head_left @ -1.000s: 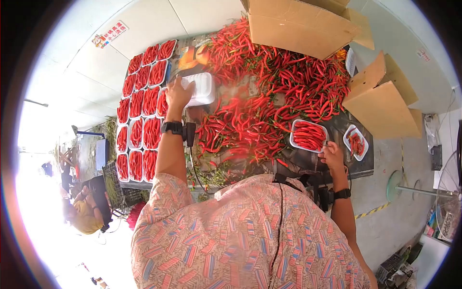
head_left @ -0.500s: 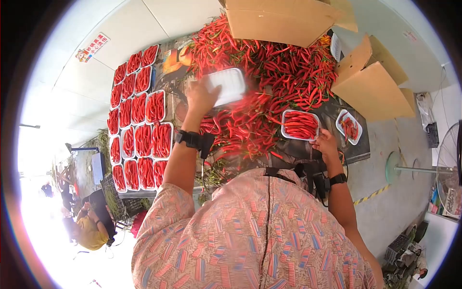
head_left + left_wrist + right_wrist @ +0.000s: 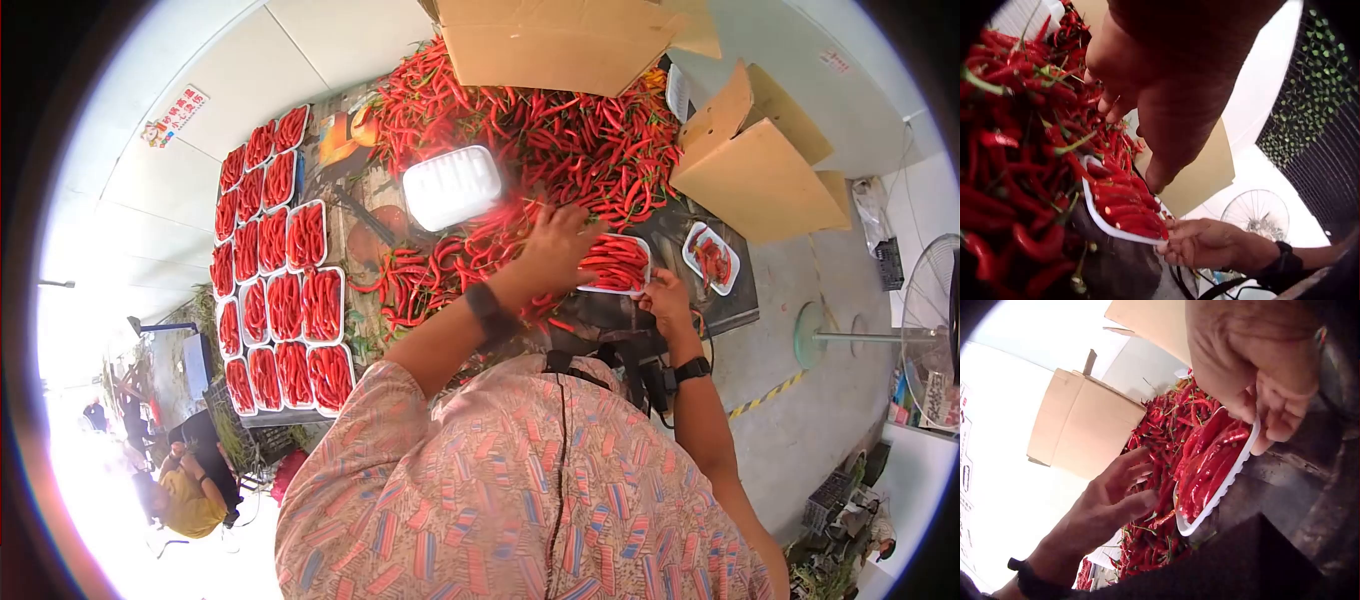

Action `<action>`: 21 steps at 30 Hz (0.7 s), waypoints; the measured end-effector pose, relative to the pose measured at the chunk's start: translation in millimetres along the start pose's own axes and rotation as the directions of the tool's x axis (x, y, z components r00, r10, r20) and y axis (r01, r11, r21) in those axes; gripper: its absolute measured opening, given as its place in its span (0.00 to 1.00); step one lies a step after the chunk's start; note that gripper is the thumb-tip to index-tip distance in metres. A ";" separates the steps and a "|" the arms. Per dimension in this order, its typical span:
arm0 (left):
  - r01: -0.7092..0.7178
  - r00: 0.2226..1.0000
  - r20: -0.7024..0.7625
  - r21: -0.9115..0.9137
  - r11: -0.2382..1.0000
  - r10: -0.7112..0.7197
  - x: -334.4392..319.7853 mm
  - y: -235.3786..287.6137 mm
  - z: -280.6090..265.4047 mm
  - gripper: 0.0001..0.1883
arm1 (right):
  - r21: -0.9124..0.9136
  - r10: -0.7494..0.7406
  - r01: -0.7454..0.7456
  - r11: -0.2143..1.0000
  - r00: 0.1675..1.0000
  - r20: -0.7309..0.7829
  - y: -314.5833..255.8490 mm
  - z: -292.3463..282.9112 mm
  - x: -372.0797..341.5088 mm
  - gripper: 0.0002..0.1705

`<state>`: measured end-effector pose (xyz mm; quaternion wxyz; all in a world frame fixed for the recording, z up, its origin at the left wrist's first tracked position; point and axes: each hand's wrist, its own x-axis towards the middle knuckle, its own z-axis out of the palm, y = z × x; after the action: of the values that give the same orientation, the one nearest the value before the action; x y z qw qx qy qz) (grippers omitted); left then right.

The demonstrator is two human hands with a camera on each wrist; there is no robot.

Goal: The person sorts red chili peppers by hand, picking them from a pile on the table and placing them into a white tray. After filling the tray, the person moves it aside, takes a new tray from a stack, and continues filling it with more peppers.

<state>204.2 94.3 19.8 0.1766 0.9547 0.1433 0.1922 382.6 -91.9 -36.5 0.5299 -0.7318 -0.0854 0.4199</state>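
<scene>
A white tray filled with red chilies (image 3: 615, 262) lies near the table's front right. My right hand (image 3: 667, 300) pinches its near right corner, thumb and fingers on the rim (image 3: 1252, 440) in the right wrist view. Over the tray's left side reaches my left hand (image 3: 560, 250), fingers spread and holding nothing; the right wrist view shows that hand (image 3: 1107, 500) beside the tray's far end. White foam trays (image 3: 452, 187) with nothing in them sit on the chili pile, left of my left hand. Loose red chilies (image 3: 610, 150) with green stems surround it.
Filled chili trays (image 3: 285, 300) stand in rows along the table's left. A smaller tray of chili pieces (image 3: 712, 258) lies at right. Two cardboard boxes, one (image 3: 560, 45) at the back and one (image 3: 760, 170) at back right, border the pile. A fan (image 3: 930, 320) stands farther right.
My left hand carried the white foam trays rightward from beside the filled rows, let go of them on the pile, and moved on to the filled tray. My right hand stays at its corner.
</scene>
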 end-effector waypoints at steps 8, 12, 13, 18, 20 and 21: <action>-0.105 0.956 0.284 0.098 0.990 0.074 13.0 18.4 32.9 0.55 | 0.019 0.024 -0.024 1.000 0.999 0.042 -0.7 -3.3 -1.1 0.24; -0.048 0.926 0.376 0.076 0.996 0.016 17.6 26.4 29.7 0.56 | 0.041 0.029 -0.031 0.999 0.999 0.046 5.3 -9.8 4.1 0.22; -0.039 0.930 0.368 0.082 0.996 0.006 17.2 27.2 29.9 0.56 | 0.044 0.043 -0.045 0.998 0.997 0.058 2.4 -10.0 2.5 0.21; -0.055 0.953 0.301 0.061 0.997 0.034 17.0 30.5 31.1 0.51 | 0.048 0.040 -0.045 0.998 0.994 0.104 -4.9 -11.6 -3.0 0.20; -0.055 0.988 0.146 0.061 0.997 0.046 12.4 33.7 31.1 0.45 | 0.091 -0.009 -0.002 0.996 0.994 0.112 -9.4 -11.5 -8.3 0.19; -0.042 0.989 0.142 0.068 0.997 0.032 12.0 33.6 29.3 0.45 | 0.086 -0.009 -0.002 0.996 0.992 0.126 -16.8 -9.7 -14.1 0.19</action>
<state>234.0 60.0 11.5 0.1486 0.9740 0.1194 0.1224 385.9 -99.6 -14.0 0.5551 -0.6803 -0.1018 0.4677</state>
